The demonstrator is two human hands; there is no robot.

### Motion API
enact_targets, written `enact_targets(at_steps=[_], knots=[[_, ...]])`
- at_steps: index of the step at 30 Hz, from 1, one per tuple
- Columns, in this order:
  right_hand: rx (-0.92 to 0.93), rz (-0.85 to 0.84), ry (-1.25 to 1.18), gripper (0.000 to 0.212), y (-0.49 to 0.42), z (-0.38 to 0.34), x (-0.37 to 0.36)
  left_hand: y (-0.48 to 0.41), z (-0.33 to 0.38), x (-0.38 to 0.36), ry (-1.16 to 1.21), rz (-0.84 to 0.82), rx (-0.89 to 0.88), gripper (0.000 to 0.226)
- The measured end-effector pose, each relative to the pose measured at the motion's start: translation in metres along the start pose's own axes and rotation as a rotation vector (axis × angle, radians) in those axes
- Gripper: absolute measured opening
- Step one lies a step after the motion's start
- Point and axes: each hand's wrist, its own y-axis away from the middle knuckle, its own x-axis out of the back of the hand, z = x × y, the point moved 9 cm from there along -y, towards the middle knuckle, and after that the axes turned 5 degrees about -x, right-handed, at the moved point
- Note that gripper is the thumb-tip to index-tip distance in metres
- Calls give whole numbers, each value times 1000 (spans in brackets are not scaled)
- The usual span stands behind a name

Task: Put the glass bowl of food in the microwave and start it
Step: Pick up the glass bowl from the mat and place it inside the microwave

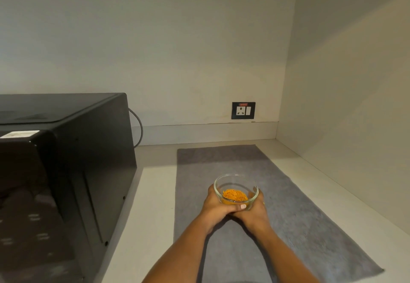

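Note:
A small clear glass bowl point(235, 182) with orange food in it sits on or just above the grey mat point(299, 227); I cannot tell which. My left hand point(214, 208) wraps its left side and my right hand point(255, 211) its right side, thumbs meeting at the near wall. The black microwave point(95, 154) stands at the left, showing its top and right side. Its front is not visible from here.
The mat lies on a pale counter point(153, 194) in a corner. A black wall socket point(243, 110) is on the back wall. A grey cable point(138, 125) loops behind the microwave. The side wall point(355, 127) closes the right.

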Motion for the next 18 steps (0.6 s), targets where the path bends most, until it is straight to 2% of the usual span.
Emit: enact_targets(at_steps=[3, 6, 12, 15, 18], knots=[[-1, -3, 6, 94, 10, 3, 0, 12, -3, 3, 26, 15, 9, 90], [-20, -11, -46, 75, 27, 5, 1, 26, -12, 2, 102, 26, 34, 101], [-78, -31, -196, 86, 63, 7, 1, 66, 1, 3, 150, 15, 10, 104], [-86, -59, -209, 84, 96, -7, 0, 94, 11, 8, 154, -6, 14, 97], [-26, -7, -130, 81, 136, -40, 9, 123, 14, 16, 181, -2, 29, 104]])
